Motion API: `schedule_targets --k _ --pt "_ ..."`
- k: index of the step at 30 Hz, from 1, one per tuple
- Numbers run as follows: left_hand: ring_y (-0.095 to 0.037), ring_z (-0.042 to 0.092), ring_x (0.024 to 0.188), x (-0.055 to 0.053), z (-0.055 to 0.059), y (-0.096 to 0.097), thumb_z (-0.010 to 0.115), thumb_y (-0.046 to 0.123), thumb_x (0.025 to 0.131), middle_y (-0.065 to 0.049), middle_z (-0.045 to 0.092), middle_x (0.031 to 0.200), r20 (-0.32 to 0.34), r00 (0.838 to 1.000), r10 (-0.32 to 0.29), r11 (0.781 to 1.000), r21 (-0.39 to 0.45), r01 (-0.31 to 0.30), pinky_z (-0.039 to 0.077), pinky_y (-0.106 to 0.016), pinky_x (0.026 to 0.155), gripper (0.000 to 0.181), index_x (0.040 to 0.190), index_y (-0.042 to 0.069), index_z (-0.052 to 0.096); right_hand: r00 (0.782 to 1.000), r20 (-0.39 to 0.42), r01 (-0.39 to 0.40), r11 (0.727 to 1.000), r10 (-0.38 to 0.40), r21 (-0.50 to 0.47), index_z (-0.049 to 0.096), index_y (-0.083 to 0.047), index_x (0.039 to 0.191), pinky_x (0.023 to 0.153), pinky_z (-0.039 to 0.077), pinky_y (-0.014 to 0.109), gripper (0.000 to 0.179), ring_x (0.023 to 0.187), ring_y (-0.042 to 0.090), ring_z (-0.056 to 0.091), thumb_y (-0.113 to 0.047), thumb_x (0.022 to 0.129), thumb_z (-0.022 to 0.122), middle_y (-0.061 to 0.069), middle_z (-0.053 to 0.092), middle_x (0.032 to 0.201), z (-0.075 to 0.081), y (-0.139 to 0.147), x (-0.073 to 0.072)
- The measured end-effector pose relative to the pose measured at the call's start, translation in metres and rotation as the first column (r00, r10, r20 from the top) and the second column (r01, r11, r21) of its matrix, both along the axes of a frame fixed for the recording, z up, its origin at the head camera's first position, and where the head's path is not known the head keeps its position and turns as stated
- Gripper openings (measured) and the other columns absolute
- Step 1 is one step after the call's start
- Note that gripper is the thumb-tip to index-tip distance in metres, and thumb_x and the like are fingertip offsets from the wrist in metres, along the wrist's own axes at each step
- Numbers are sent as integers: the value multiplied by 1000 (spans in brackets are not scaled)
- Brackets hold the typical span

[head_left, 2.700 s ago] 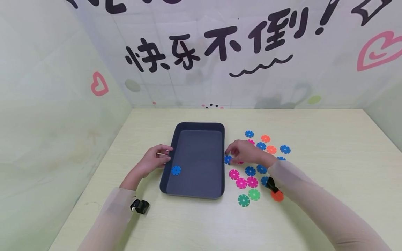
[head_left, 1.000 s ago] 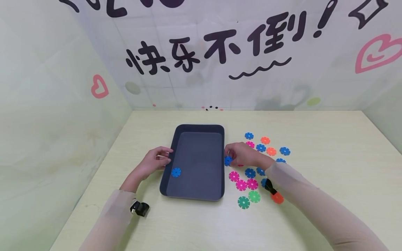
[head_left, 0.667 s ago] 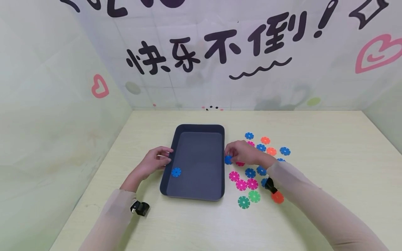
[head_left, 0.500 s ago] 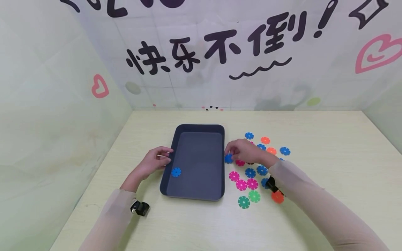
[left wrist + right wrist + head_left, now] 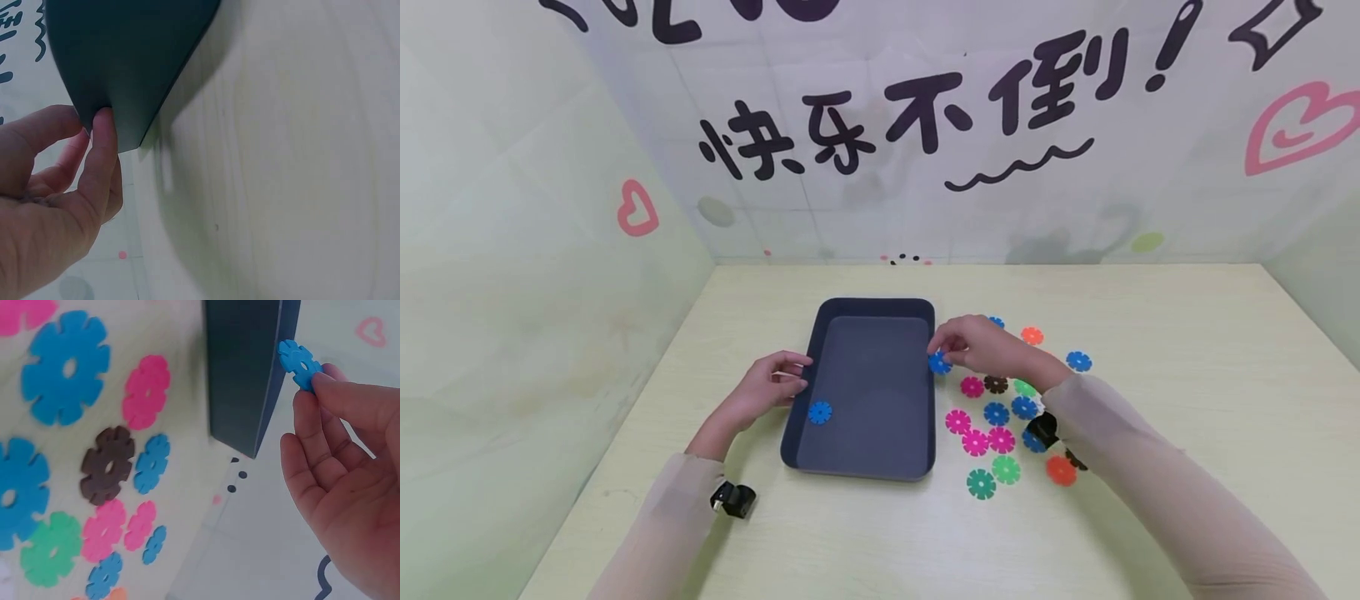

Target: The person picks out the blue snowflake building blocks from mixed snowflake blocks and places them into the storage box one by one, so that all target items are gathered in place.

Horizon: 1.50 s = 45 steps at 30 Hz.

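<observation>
A dark grey rectangular tray (image 5: 876, 392) stands on the table, with one blue notched plastic disc (image 5: 820, 412) lying inside at its left. At the tray's left side, my left hand (image 5: 767, 385) pinches the rim between thumb and fingers; the left wrist view shows the thumb against the tray's outer wall (image 5: 125, 62). My right hand (image 5: 981, 343) pinches another blue notched disc (image 5: 939, 362) at the tray's right rim. In the right wrist view this held disc (image 5: 299, 362) is gripped by thumb and fingertips, raised near the rim.
Right of the tray lie several loose notched discs: pink (image 5: 975, 442), blue (image 5: 996, 413), green (image 5: 1006, 469), orange (image 5: 1062, 471) and dark brown (image 5: 996, 384). My right forearm (image 5: 1120, 433) passes over part of them. A printed cloth wall (image 5: 880, 217) stands behind the table.
My right hand has lifted the blue disc from beside the tray up to its right rim, uncovering pink and brown discs below. The left hand and tray have stayed put.
</observation>
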<state>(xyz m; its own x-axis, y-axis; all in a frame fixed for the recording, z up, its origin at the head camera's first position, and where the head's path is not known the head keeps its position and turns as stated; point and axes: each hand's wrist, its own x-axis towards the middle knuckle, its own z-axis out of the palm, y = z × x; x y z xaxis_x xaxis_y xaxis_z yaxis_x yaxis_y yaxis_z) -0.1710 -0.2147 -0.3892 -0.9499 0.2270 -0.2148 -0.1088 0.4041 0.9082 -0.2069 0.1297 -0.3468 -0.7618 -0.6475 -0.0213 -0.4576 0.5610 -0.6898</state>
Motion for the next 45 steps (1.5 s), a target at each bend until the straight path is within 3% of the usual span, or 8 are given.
schedule_targets --k 6,17,22,36,45 --pt "-20 54 86 0 0 0 56 -1 88 -21 48 109 1 1000 -1 1000 5 1 50 -32 69 37 124 -4 49 999 32 10 999 -9 -35 66 -3 102 72 49 28 19 81 18 56 1 85 62 4 62 94 6 -15 -2" --pt "-20 54 87 0 -1 -1 56 -1 88 -21 48 111 2 1000 1 1000 8 -1 50 -31 69 37 125 -4 48 996 -72 -61 997 59 -37 68 -2 102 76 48 26 19 82 17 55 -1 83 65 4 63 93 7 -58 -17" --pt "-20 55 87 0 -2 -1 56 0 89 -21 48 110 -2 1000 0 1000 10 0 50 -31 70 38 125 -4 48 995 -76 -73 995 68 -68 69 -4 100 78 47 26 17 82 16 55 -2 84 64 4 63 92 7 -76 -22" --pt "-28 55 93 -1 -1 -2 56 1 89 -23 47 112 -5 1000 -7 1000 21 7 51 -34 72 38 126 -4 47 997 75 18 991 -8 -134 69 -2 101 76 47 24 17 82 16 57 -1 86 61 6 64 93 -1 -117 -35" --pt "-27 54 93 0 0 -2 56 2 89 -24 47 112 -2 1000 -7 1000 20 7 50 -34 72 39 126 -3 47 991 126 -27 988 46 -150 71 -3 98 71 48 22 18 77 13 58 2 83 62 5 66 94 -16 -138 -44"
